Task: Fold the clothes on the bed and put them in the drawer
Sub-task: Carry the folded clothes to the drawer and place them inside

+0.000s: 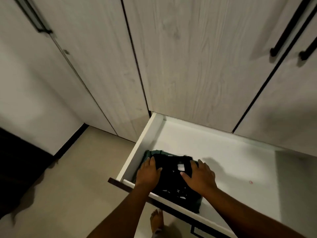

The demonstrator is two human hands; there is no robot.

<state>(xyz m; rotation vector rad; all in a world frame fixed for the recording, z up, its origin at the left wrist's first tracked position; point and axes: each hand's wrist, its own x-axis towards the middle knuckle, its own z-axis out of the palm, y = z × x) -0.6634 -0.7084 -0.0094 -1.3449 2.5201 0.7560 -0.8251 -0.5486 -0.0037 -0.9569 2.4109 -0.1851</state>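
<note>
left hand (pixel 148 172) and right hand (pixel 199 176) press flat, apart, on black shirt (pixel 171 181) stacked on green cloth (pixel 197 205) in drawer (pixel 142 143) front-left corner; risk: withdrawing fingers likely drags folds loose.

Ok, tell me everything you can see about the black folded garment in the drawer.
The black folded garment is a soft, dark cloth bundle, roughly rectangular, lying flat. A small white label shows on top, and there are faint pale print marks near its front edge. It sits on a dark green folded garment in the front left corner of the open white drawer. The left hand and right hand both rest flat on it.
</note>
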